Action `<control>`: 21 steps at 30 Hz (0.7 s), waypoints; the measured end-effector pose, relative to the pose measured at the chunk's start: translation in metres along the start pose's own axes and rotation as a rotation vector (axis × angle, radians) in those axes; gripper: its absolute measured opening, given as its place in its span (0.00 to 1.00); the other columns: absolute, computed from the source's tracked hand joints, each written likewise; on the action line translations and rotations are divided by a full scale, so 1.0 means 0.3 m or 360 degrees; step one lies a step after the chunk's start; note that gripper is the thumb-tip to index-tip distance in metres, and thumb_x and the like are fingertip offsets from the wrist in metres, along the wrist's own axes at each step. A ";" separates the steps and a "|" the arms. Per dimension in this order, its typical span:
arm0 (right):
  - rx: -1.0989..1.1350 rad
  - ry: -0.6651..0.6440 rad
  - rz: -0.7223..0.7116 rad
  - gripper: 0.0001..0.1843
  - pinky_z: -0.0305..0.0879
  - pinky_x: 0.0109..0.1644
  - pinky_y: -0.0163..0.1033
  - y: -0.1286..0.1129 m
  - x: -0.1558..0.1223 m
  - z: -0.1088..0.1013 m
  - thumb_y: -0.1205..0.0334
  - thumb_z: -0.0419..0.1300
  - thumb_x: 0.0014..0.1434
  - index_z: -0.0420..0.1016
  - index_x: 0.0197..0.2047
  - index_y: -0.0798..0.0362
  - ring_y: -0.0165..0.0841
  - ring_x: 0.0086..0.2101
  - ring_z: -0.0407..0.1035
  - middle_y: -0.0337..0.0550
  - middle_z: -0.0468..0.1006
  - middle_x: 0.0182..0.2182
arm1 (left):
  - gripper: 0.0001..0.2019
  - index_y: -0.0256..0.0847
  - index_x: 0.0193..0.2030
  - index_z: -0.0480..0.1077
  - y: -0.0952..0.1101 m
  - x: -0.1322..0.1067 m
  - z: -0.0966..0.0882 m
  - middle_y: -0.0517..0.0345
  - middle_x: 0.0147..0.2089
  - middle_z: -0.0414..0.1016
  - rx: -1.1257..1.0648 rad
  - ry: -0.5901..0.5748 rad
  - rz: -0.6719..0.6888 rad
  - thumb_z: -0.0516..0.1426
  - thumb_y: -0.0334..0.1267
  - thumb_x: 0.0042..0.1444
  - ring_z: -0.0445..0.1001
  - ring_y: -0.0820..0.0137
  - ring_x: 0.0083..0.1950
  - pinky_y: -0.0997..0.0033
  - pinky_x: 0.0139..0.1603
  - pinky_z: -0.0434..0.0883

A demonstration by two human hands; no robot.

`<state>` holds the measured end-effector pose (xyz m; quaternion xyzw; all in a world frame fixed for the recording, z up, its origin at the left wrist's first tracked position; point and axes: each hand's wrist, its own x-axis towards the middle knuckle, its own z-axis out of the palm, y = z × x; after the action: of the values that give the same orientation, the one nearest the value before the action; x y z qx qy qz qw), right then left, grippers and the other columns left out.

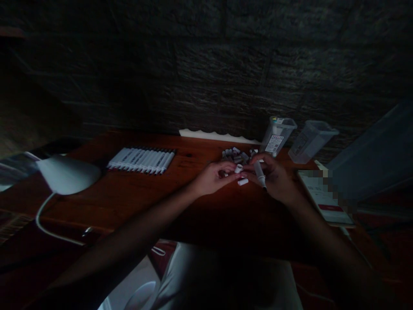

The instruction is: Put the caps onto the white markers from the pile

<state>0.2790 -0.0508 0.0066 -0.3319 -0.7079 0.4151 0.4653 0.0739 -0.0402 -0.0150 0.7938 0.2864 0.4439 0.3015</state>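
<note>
Between the fingertips of my left hand (214,177) is a small white marker cap (238,168), its open end facing up. My right hand (274,175) is closed around a white marker (260,171) with a dark end, held tilted. The fingers of both hands come close together over the table. Just below them a loose white cap (243,182) lies on the wood. Behind my hands sits a pile of loose caps (235,153), partly hidden by my fingers. To the left, a row of white markers (142,160) with dark ends lies side by side.
A white lamp (69,174) with a cable stands at the left of the wooden table (190,215). At the back right are two clear plastic containers (278,135). A tablet (325,198) lies at the right edge. A stone wall rises behind.
</note>
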 end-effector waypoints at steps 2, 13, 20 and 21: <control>-0.0050 0.0093 -0.0046 0.15 0.75 0.36 0.40 -0.009 -0.002 -0.009 0.53 0.67 0.53 0.69 0.42 0.47 0.34 0.33 0.76 0.39 0.80 0.35 | 0.11 0.34 0.44 0.73 0.000 0.000 -0.004 0.52 0.39 0.80 -0.0026 0.0030 0.0011 0.60 0.38 0.57 0.77 0.73 0.37 0.73 0.38 0.73; -0.0532 0.0679 -0.0249 0.12 0.67 0.25 0.33 -0.037 -0.016 -0.017 0.53 0.59 0.62 0.78 0.36 0.51 0.28 0.24 0.71 0.39 0.78 0.26 | 0.12 0.36 0.45 0.73 0.012 -0.010 -0.019 0.55 0.38 0.79 0.0129 0.0065 -0.0065 0.62 0.38 0.56 0.75 0.73 0.36 0.76 0.34 0.71; -0.0945 0.0576 -0.0503 0.05 0.74 0.36 0.38 -0.081 -0.029 0.005 0.62 0.60 0.61 0.78 0.34 0.49 0.33 0.32 0.76 0.39 0.82 0.32 | 0.09 0.38 0.46 0.75 0.045 -0.016 -0.022 0.56 0.41 0.80 0.0089 -0.0037 -0.0164 0.59 0.37 0.60 0.77 0.73 0.36 0.78 0.34 0.72; -0.0989 0.0552 -0.0532 0.05 0.74 0.36 0.38 -0.088 -0.029 0.007 0.62 0.60 0.60 0.78 0.35 0.48 0.33 0.32 0.77 0.39 0.82 0.32 | 0.09 0.39 0.46 0.75 0.047 -0.017 -0.023 0.56 0.42 0.80 0.0079 -0.0056 -0.0190 0.58 0.37 0.60 0.77 0.72 0.38 0.77 0.36 0.73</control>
<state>0.2778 -0.0702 0.0265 -0.4023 -0.7549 0.0371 0.5166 0.0683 -0.0516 -0.0044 0.7902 0.3387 0.4038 0.3126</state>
